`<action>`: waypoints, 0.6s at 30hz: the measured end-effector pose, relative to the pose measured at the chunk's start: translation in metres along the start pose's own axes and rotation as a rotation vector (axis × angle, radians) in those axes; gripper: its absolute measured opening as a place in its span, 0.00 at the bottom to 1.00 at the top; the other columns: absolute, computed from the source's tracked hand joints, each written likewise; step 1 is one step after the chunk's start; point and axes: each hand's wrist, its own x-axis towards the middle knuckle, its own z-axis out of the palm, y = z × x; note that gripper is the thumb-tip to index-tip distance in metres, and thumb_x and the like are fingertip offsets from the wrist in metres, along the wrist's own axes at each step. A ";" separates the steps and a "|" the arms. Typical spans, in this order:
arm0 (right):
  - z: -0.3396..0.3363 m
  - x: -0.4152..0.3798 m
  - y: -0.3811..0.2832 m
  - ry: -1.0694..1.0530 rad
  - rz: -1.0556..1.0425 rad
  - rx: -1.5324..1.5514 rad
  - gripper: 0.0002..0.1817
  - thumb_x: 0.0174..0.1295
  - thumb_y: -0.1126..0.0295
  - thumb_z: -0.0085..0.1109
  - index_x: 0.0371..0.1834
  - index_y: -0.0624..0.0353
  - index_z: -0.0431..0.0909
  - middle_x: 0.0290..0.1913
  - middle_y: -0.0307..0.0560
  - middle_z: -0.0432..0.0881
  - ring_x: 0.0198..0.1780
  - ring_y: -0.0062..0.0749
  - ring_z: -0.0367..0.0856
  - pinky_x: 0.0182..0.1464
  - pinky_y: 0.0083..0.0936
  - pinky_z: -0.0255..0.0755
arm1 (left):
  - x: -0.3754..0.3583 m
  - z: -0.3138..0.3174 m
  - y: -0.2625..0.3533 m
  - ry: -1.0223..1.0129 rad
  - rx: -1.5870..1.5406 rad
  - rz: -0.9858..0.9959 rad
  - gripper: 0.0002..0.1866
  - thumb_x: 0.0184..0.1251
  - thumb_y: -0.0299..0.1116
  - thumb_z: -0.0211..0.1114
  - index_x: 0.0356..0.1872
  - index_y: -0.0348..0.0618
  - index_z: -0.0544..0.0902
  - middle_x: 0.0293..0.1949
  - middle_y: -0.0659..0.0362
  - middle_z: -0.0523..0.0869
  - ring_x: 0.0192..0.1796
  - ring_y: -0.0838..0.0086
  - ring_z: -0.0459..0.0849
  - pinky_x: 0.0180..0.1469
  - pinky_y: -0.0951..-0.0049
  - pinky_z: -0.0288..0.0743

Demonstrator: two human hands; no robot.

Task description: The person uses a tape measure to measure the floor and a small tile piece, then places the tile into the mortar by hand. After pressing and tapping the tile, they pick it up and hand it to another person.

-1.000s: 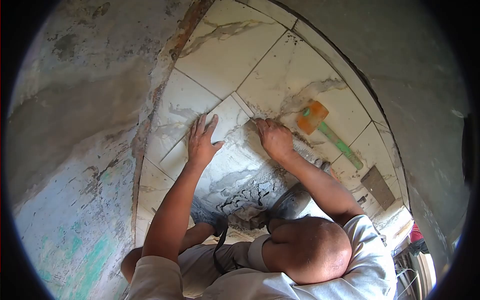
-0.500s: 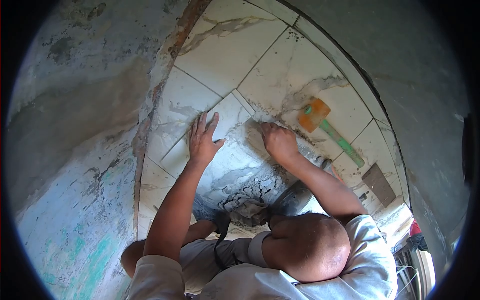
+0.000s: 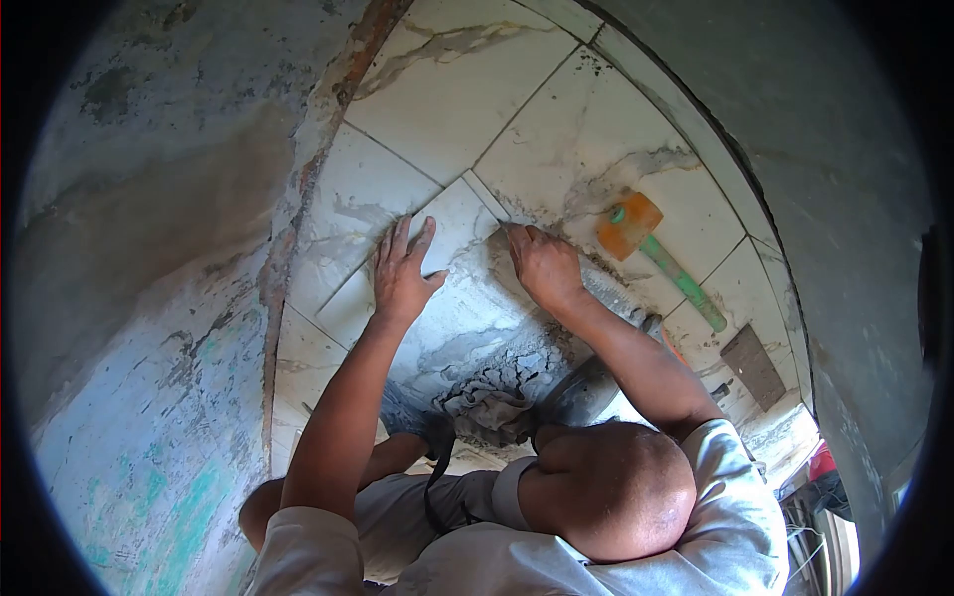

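My left hand [image 3: 400, 279] lies flat on a pale marbled floor tile [image 3: 452, 214], fingers spread, thumb stretched out to the right. My right hand [image 3: 547, 266] is closed at the tile's right side, with its fingertips at the edge by a narrow tile strip [image 3: 486, 196]. Whatever it pinches is hidden by the fingers or too small to name. Grey mortar smears run over the tile beneath and between my hands. Right of my right hand, a mallet with an orange head [image 3: 630, 225] and green handle [image 3: 684, 283] rests on the floor tiles.
Crumbled grey mortar [image 3: 522, 363] and a dirty rag [image 3: 492, 415] lie between my feet. A flat brown-grey plate [image 3: 755, 368] is on the floor at right. A stained wall [image 3: 169, 298] rises at left and a grey wall [image 3: 825, 149] at right.
My right hand has moved slightly up and left along the tile's edge, up to the strip. My left hand stays on the tile. The mallet still lies on the floor.
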 end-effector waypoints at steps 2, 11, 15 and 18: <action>0.007 0.012 0.000 0.020 -0.025 -0.006 0.07 0.58 0.72 0.50 0.38 0.58 0.74 0.30 0.49 0.81 0.31 0.41 0.84 0.32 0.34 0.79 | 0.001 0.000 -0.001 0.002 0.019 0.010 0.46 0.45 0.40 0.76 0.70 0.57 0.65 0.68 0.48 0.64 0.68 0.51 0.63 0.70 0.53 0.57; -0.002 0.034 -0.010 -0.053 -0.020 -0.039 0.06 0.56 0.74 0.50 0.37 0.58 0.74 0.30 0.49 0.83 0.32 0.42 0.85 0.31 0.34 0.80 | 0.001 0.002 -0.002 0.019 0.004 0.012 0.47 0.42 0.37 0.77 0.70 0.56 0.66 0.68 0.48 0.65 0.68 0.49 0.63 0.69 0.52 0.57; -0.001 0.036 -0.009 -0.076 0.018 -0.033 0.06 0.56 0.73 0.50 0.37 0.58 0.74 0.31 0.49 0.83 0.31 0.42 0.85 0.32 0.34 0.80 | 0.001 0.002 -0.003 0.016 -0.011 0.014 0.47 0.43 0.37 0.78 0.70 0.56 0.66 0.68 0.47 0.65 0.68 0.49 0.63 0.69 0.52 0.57; 0.002 0.067 -0.014 -0.060 -0.031 -0.062 0.06 0.57 0.73 0.50 0.37 0.57 0.75 0.31 0.50 0.83 0.32 0.42 0.85 0.32 0.34 0.80 | -0.001 0.001 -0.003 0.008 0.011 0.018 0.47 0.43 0.38 0.77 0.70 0.57 0.66 0.68 0.47 0.64 0.68 0.49 0.63 0.69 0.51 0.57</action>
